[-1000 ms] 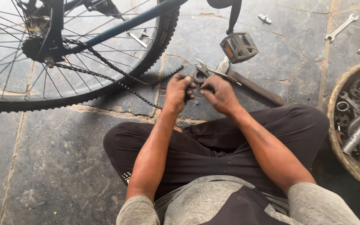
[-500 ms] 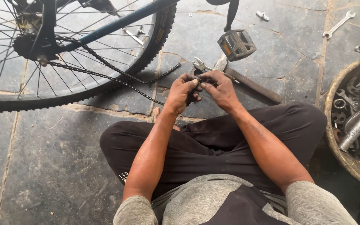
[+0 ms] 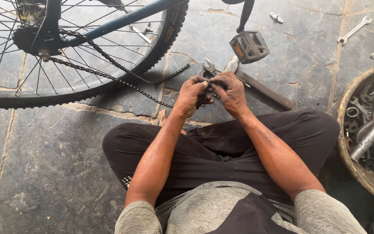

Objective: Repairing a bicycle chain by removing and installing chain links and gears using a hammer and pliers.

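The stone floor (image 3: 44,164) fills the view; its widest bare area lies at 7 to 8 o'clock, left of the person's crossed legs.

The bicycle wheel (image 3: 66,93) occupies the 10 to 12 o'clock sector, its tyre resting on the floor. A blue frame tube (image 3: 126,19) crosses it toward 12 o'clock.

A round bowl of tools (image 3: 347,143) sits at 3 to 4 o'clock, cut by the right edge of the view, just beside the person's right knee.

The chain (image 3: 109,78) runs from the rear sprocket at 11 o'clock down to the hands at centre. A second run of it curves off toward 12 o'clock and lies slack on the floor.

A hammer (image 3: 260,89) lies just beyond the hands at 1 o'clock. A pedal (image 3: 249,45) hangs above it on its crank. A spanner (image 3: 354,29) lies well apart at 2 o'clock.

Left hand (image 3: 190,95): fingers curled shut, pinching the chain end. Right hand (image 3: 229,91): fingers likewise closed on the chain, knuckles touching those of the left hand. Both hands sit above the floor, ahead of the legs. Pliers (image 3: 208,69) lie on the floor just behind the hands at 12 o'clock; contact cannot be determined.
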